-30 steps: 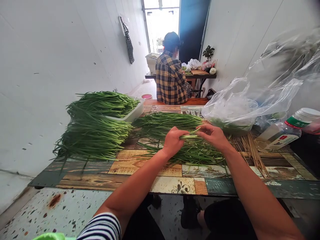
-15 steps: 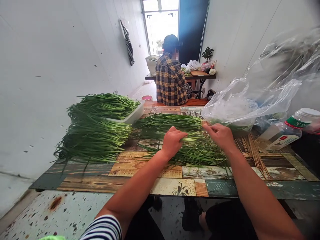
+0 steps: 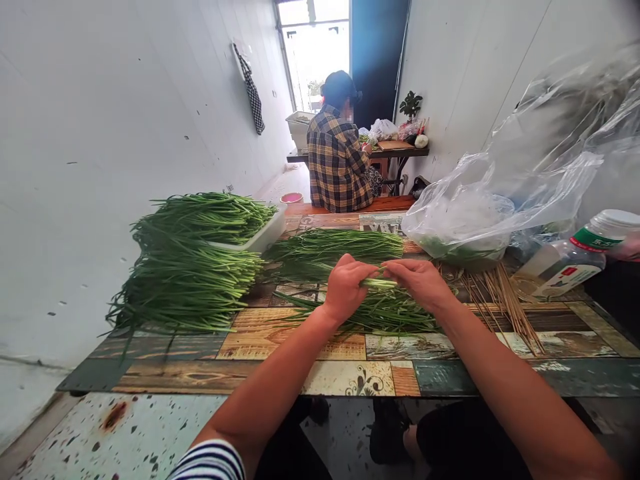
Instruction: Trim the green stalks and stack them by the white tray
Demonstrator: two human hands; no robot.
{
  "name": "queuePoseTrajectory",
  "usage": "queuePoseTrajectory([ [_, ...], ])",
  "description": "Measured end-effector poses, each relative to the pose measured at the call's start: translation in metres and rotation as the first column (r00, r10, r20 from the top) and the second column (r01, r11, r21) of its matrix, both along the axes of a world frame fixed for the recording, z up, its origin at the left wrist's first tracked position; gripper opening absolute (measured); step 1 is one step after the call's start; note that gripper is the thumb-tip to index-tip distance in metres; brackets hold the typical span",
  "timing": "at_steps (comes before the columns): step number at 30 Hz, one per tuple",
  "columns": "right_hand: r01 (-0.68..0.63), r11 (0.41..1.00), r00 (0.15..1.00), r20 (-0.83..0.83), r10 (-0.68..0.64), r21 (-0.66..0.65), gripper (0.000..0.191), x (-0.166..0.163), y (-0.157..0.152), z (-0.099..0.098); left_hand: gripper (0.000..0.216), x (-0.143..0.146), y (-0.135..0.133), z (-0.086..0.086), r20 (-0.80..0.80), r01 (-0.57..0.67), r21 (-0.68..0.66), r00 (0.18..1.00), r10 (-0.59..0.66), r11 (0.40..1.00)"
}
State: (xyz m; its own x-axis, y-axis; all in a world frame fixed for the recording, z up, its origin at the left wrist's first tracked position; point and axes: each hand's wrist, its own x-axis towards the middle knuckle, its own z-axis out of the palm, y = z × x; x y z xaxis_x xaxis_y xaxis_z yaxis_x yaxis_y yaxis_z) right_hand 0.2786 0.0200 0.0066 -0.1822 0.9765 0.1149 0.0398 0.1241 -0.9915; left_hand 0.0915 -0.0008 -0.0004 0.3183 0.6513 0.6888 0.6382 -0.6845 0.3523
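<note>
My left hand (image 3: 346, 288) is closed round a small bunch of garlic chives (image 3: 379, 283), whose pale stem ends stick out to the right. Thumb and fingers of my right hand (image 3: 419, 283) pinch a green chive stalk beside that bunch; the two hands almost touch. Under them lies a loose heap of chives (image 3: 370, 313) on the patterned table (image 3: 300, 333). Just behind is a flatter row of chives (image 3: 345, 243). Large piles of chives (image 3: 200, 287) stand at the left, partly in a white tray (image 3: 270, 233).
Thin wooden sticks (image 3: 515, 310) lie right of my right hand. Beyond them are a clear plastic bag (image 3: 460, 220) with greens and a tilted plastic jar (image 3: 575, 260). A person in a plaid shirt (image 3: 335, 160) sits at a farther table (image 3: 410, 152), back towards me.
My right hand has moved left and inward to the stem ends at my left hand, its fingers now pinching. My left hand keeps its hold on the chives.
</note>
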Motion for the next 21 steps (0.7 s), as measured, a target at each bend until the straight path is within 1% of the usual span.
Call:
queuePoseTrajectory([
  [2, 0.057, 0.998, 0.992, -0.114, -0.057, -0.009, 0.040, 0.006, 0.010, -0.008, 0.018, 0.001, -0.001, -0.001, -0.001, -0.005, 0.019, 1.000, 0.005, 1.000],
  [4, 0.145, 0.989, 0.981, -0.132, -0.142, 0.018, 0.039, 0.018, 0.022, -0.013, 0.017, 0.000, 0.000, -0.003, 0.001, -0.020, 0.025, 1.000, 0.020, 0.999],
  [6, 0.253, 0.966, 0.963, -0.111, -0.247, 0.042, 0.039, 0.030, 0.028, -0.010, 0.019, -0.001, 0.001, -0.004, -0.011, -0.036, 0.015, 0.999, 0.036, 0.999],
  [8, 0.311, 0.949, 0.949, -0.074, -0.307, 0.049, 0.046, 0.036, 0.027, -0.001, 0.023, -0.001, 0.001, -0.005, -0.038, -0.053, -0.001, 0.998, 0.053, 0.999],
  [10, 0.284, 0.955, 0.958, 0.005, -0.286, 0.083, 0.053, 0.033, 0.019, 0.010, 0.026, -0.002, 0.000, -0.005, -0.069, -0.070, -0.010, 0.995, 0.070, 0.997],
  [12, 0.185, 0.970, 0.969, 0.132, -0.206, 0.159, 0.052, 0.025, 0.009, 0.018, 0.030, -0.002, -0.001, -0.004, -0.106, -0.078, -0.015, 0.991, 0.076, 0.997],
  [15, -0.001, 0.963, 0.933, 0.347, -0.096, 0.270, 0.047, 0.015, 0.004, 0.016, 0.034, -0.002, -0.001, -0.002, -0.162, -0.050, -0.016, 0.986, 0.046, 0.999],
  [16, -0.020, 0.958, 0.912, 0.398, -0.099, 0.286, 0.046, 0.015, 0.005, 0.012, 0.035, -0.001, -0.001, -0.002, -0.169, -0.039, -0.012, 0.985, 0.036, 0.999],
  [17, 0.001, 0.953, 0.895, 0.426, -0.136, 0.302, 0.046, 0.017, 0.009, 0.008, 0.035, -0.001, -0.001, -0.002, -0.168, -0.034, -0.006, 0.985, 0.033, 0.999],
  [20, 0.201, 0.914, 0.837, 0.423, -0.347, 0.352, 0.049, 0.030, 0.022, -0.003, 0.030, -0.002, 0.001, -0.002, -0.141, -0.060, 0.018, 0.988, 0.062, 0.998],
  [21, 0.244, 0.905, 0.814, 0.433, -0.387, 0.349, 0.051, 0.034, 0.026, -0.005, 0.028, -0.003, 0.002, -0.002, -0.131, -0.076, 0.021, 0.988, 0.078, 0.997],
])
